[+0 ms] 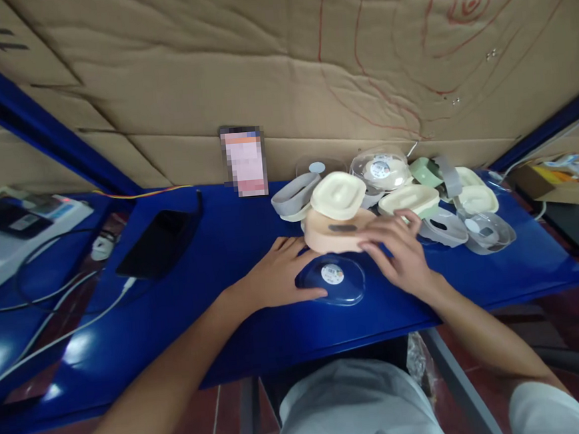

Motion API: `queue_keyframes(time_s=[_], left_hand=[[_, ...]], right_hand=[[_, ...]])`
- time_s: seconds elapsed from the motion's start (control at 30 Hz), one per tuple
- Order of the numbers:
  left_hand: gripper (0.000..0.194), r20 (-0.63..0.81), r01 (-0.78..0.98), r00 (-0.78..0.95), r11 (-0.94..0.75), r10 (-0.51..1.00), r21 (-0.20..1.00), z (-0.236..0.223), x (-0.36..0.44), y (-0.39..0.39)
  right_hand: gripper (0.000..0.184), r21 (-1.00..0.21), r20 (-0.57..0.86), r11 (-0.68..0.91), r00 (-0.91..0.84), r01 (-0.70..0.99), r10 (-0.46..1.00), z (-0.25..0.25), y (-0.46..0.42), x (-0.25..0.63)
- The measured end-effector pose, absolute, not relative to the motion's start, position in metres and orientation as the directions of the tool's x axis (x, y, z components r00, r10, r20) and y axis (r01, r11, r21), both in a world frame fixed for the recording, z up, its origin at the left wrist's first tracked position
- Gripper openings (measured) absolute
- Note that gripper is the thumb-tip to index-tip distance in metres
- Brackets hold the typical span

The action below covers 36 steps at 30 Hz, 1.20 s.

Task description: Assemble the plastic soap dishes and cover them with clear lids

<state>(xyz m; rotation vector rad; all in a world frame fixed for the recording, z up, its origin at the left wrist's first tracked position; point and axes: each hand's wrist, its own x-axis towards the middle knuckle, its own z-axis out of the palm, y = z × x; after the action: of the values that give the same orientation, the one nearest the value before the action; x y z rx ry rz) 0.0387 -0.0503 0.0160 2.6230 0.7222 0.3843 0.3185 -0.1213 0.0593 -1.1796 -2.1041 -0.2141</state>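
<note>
A peach-coloured plastic housing with a dark oval slot sits in front of the heap, its right end between the thumb and fingers of my right hand. Just nearer to me, a clear plastic cover with a round white label lies on the blue table. My left hand has its fingers spread, the thumb over the cover's left edge and the fingertips beside the housing's left end. A cream lid-like piece overlaps the housing from behind.
Several grey, cream, green and clear plastic parts are heaped behind and to the right. A phone leans on the cardboard wall. On the left lies a black phone with a white cable. The blue table's front edge is close.
</note>
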Motion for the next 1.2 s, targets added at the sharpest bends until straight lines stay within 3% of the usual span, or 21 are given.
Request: queue_keyframes(time_s=[0.33,0.43,0.57,0.7,0.9,1.03,1.13,1.2], left_hand=[[0.053,0.075,0.516,0.805,-0.758,0.588,0.400,0.017,0.030,-0.039],[0.041,0.088,0.550,0.789,-0.763,0.608,0.340,0.020,0.025,-0.035],[0.037,0.248,0.593,0.727,-0.768,0.640,0.243,0.029,0.028,-0.038],[0.050,0.310,0.459,0.796,-0.852,0.521,0.253,0.036,0.041,-0.054],[0.036,0.298,0.232,0.917,-0.962,0.266,0.147,0.029,0.065,-0.092],[0.026,0.289,0.132,0.946,-0.988,0.148,0.074,0.021,0.076,-0.110],[0.014,0.333,0.139,0.933,-0.990,0.138,0.022,0.019,0.076,-0.111],[0.015,0.388,0.158,0.910,-0.987,0.145,-0.002,0.020,0.074,-0.108]], right_hand=[[0.053,-0.144,0.639,0.415,-0.236,0.899,0.732,-0.008,-0.245,0.383],[0.050,-0.138,0.574,0.340,-0.204,0.930,0.793,-0.017,-0.247,0.396],[0.045,-0.178,0.484,0.288,-0.171,0.941,0.858,-0.015,-0.239,0.395],[0.034,-0.208,0.536,0.252,-0.106,0.945,0.837,-0.015,-0.236,0.387],[0.026,-0.290,0.706,0.196,0.070,0.937,0.705,-0.014,-0.242,0.370],[0.029,-0.251,0.679,0.247,-0.012,0.936,0.734,-0.006,-0.246,0.347],[0.033,-0.233,0.609,0.280,-0.085,0.931,0.789,-0.003,-0.249,0.329],[0.033,-0.245,0.590,0.312,-0.114,0.918,0.799,-0.003,-0.244,0.322]])
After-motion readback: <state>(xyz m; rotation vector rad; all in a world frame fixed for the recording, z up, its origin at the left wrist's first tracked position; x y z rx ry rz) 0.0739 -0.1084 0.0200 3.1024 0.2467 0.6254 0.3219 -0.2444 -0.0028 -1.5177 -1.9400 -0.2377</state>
